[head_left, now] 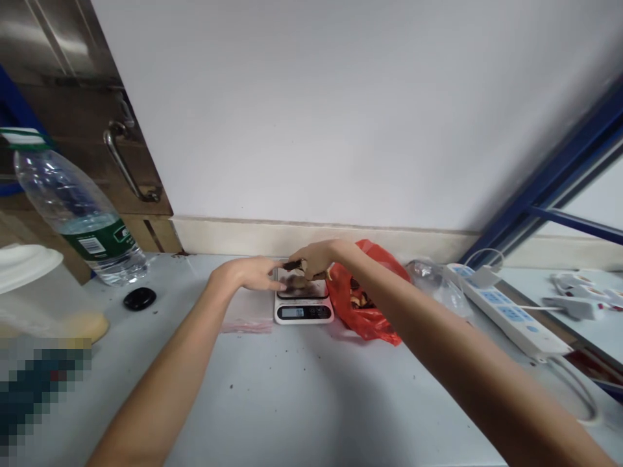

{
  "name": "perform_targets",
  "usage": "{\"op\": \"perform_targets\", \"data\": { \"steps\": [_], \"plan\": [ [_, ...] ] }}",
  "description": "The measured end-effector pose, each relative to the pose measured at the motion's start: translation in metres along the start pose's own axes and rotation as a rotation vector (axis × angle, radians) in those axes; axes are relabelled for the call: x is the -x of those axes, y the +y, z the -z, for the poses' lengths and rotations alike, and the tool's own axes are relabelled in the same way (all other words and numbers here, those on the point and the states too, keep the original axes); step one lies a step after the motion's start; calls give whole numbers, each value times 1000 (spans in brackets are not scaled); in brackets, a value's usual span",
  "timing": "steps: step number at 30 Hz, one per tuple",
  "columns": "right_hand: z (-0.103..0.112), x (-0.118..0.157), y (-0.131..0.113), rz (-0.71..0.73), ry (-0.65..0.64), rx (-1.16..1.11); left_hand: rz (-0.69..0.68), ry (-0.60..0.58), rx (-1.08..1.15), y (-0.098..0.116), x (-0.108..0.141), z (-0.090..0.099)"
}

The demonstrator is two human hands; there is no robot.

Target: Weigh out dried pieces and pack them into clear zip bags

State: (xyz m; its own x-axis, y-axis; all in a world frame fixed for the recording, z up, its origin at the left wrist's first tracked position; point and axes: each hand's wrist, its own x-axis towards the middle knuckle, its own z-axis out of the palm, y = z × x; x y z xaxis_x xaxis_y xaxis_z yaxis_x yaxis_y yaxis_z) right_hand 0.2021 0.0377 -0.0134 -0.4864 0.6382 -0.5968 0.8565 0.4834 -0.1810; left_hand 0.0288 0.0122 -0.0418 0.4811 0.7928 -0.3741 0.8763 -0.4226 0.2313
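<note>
A white digital kitchen scale with a lit display stands near the wall. Over its dark, dusty plate my two hands come together. My left hand is at the plate's left side, thumb and forefinger apart, fingertips at a dark brown piece. My right hand is curled over the plate, fingers closed on brown, dried-looking pieces whose kind I cannot make out. Just right of the scale, a red plastic bag lies open with brown and cream pieces inside, partly behind my right forearm.
Thin clear plastic bags lie left of the scale. A water bottle, a black lid and a white-lidded tub stand at left. Rightward are a clear plastic bag and a power strip with cables. A wall rises behind.
</note>
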Motion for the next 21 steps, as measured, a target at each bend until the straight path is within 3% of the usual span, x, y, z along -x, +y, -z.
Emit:
{"op": "perform_targets", "data": {
  "steps": [4,12,21],
  "plan": [
    [-5,1,5,45,41,-17,35,-21,-32,3,-2,-2],
    [-3,11,14,-75,119,-30,53,-54,-45,7,1,0],
    [-1,24,24,-103,173,-64,145,-39,-33,-28,7,8]
  ]
}}
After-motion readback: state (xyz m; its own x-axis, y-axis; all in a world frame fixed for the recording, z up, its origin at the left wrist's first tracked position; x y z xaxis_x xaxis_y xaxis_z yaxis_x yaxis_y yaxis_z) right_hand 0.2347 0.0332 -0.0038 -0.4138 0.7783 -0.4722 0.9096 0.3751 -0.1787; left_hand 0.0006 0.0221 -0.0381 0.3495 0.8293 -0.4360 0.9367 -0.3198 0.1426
